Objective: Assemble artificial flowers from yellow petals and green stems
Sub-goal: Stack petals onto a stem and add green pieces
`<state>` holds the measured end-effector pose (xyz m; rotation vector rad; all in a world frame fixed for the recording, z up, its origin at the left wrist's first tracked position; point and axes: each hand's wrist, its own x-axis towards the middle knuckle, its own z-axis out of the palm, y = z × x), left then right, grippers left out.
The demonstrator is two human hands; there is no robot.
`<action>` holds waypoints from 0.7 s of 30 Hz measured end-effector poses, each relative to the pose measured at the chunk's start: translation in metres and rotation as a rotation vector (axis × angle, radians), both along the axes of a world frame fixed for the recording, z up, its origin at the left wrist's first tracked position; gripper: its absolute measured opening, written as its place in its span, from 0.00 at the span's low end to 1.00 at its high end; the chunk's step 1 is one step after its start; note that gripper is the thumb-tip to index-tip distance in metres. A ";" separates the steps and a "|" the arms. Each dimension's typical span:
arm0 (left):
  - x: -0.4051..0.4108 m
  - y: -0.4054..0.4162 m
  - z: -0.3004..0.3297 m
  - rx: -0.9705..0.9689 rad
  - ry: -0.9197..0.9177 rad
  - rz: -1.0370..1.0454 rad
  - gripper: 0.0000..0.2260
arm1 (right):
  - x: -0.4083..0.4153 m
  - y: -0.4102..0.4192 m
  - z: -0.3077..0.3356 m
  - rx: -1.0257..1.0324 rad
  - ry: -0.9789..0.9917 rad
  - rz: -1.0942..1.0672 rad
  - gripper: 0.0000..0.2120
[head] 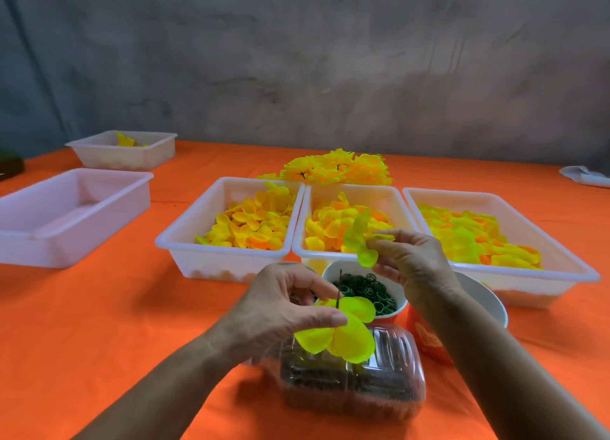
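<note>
My left hand (284, 311) pinches a thin dark green stem (339, 288) that pokes up through a neon-yellow petal layer (346, 334), held over a clear plastic box (353, 383). My right hand (409, 258) holds a second yellow-green petal piece (358, 238) by its edge, up and to the right of the stem, above the middle tray. The two pieces do not touch. A white bowl of small dark green rings (366, 291) sits between my hands.
Three white trays of yellow petals (227, 251) (307, 222) (561, 268) stand side by side on the orange table. Finished yellow flowers (336, 167) are piled behind them. An empty tray (66, 208) and a farther tray (122, 152) sit left. A red cup (425, 337) stands under my right forearm.
</note>
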<state>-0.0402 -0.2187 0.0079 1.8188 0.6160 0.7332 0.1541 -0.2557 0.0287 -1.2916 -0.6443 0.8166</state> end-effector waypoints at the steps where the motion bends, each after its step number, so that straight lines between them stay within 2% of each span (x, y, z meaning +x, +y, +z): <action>1: 0.001 -0.001 0.000 0.040 0.006 -0.006 0.12 | 0.000 0.000 0.000 -0.004 -0.005 -0.010 0.05; 4: 0.004 -0.001 0.000 0.109 -0.022 -0.012 0.07 | -0.001 0.001 -0.001 -0.020 -0.025 -0.026 0.04; 7: 0.008 0.002 -0.005 0.146 -0.031 0.041 0.07 | -0.001 0.003 0.000 -0.031 -0.037 -0.037 0.05; 21: 0.007 0.007 -0.011 0.023 -0.042 -0.004 0.05 | 0.000 0.014 -0.008 -0.057 -0.073 -0.087 0.05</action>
